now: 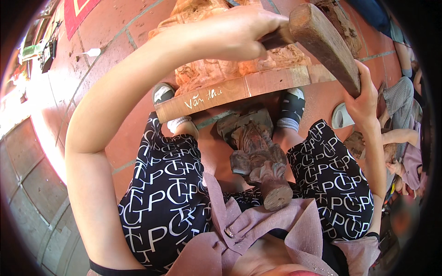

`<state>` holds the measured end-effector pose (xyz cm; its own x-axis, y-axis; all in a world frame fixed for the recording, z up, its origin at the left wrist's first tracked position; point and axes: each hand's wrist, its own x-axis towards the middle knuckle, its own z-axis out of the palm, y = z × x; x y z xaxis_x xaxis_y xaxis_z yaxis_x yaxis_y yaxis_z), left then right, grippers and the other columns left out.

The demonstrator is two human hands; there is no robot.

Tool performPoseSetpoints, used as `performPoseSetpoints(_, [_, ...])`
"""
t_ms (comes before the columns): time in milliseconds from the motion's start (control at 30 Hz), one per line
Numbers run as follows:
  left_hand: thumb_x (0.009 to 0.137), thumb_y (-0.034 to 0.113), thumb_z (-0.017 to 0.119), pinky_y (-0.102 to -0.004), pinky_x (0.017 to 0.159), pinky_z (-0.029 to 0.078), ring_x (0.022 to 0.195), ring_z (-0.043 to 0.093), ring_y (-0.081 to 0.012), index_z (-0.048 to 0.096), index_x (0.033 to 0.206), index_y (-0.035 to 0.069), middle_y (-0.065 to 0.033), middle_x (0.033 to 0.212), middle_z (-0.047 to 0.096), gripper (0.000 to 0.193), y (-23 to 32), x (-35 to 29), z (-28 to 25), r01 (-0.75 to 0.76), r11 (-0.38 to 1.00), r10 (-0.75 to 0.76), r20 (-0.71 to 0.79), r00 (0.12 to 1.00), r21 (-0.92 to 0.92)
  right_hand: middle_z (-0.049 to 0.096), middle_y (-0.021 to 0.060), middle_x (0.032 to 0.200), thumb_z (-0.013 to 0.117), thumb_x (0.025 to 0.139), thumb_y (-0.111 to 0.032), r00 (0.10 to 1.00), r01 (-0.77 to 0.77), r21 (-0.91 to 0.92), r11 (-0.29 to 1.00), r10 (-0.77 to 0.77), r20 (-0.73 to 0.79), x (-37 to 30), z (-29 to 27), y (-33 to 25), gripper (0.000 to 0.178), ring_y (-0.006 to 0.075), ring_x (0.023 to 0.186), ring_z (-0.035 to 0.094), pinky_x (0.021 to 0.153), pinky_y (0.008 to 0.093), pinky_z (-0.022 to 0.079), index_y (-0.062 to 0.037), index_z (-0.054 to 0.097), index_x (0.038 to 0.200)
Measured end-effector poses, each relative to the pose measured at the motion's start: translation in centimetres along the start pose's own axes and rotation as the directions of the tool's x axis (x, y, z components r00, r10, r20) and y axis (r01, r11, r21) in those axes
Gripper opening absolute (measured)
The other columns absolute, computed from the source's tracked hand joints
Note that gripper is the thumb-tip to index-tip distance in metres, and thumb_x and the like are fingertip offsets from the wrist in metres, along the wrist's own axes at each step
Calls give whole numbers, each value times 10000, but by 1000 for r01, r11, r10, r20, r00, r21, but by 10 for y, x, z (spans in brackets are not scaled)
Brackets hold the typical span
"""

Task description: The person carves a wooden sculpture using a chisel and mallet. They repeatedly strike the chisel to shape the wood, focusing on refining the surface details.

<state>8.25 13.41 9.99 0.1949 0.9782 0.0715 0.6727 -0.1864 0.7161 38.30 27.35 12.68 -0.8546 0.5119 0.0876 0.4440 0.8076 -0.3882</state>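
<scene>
My left hand is closed round the short dark handle of a wooden mallet, high up over the far side of the work. The mallet's thick block head slants down to the right. At its lower end my right hand grips the head, thumb on the near side and fingers partly hidden behind it. Below the mallet, a large orange-brown wood carving stands on a thick plank base with white handwriting on its near edge. A smaller dark carved wooden figure lies between my legs, its round cut end toward me.
My feet in patterned slippers are by the plank's near edge. A dark rough wood piece is behind the mallet. At the right, other people sit close by, one with a bare arm reaching out. Red tiles cover the floor.
</scene>
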Motion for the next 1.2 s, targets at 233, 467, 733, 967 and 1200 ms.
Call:
performPoseSetpoints(233, [826,-104,659,-292,818,518,995,613,-165,520,1146,37,-39,1041,537,376,-1,-32,-43,77,896,-101,-32,994,-438,636,129,1054,642,824,30,996,-68,91,994,63,61,-7,-1,-1,512,163,991,619,883,292,470,-22,479,1307])
performPoseSetpoints(467, [836,-41,688,-293,782,503,885,581,-126,591,1075,53,-33,945,588,275,0,-38,-29,330,897,-310,114,944,-294,684,125,955,669,743,-12,1000,-22,95,995,23,-5,-2,4,-7,561,240,867,698,748,299,506,-55,494,1274])
performPoseSetpoints(733, [848,-12,709,-289,856,530,968,600,-120,507,1171,41,-39,1038,565,385,-6,-40,-28,178,766,-282,-74,956,-618,670,129,1027,641,753,26,1000,-29,173,985,28,6,-1,0,-17,557,199,965,668,835,289,489,-21,481,1285])
performPoseSetpoints(967, [840,32,730,-312,803,510,896,606,-163,551,1098,25,-57,987,589,315,-2,-26,-19,200,884,-277,-129,952,-422,677,126,1003,641,743,21,999,-50,168,984,46,29,-4,3,-14,565,207,933,680,810,286,498,-30,484,1284])
performPoseSetpoints(1200, [796,16,725,-335,763,494,830,605,-216,550,1047,30,-90,877,587,306,-5,-23,-12,69,979,-100,-158,982,-193,691,107,957,657,748,8,998,7,150,989,2,-59,-3,4,-10,558,196,859,701,745,282,516,-53,492,1278])
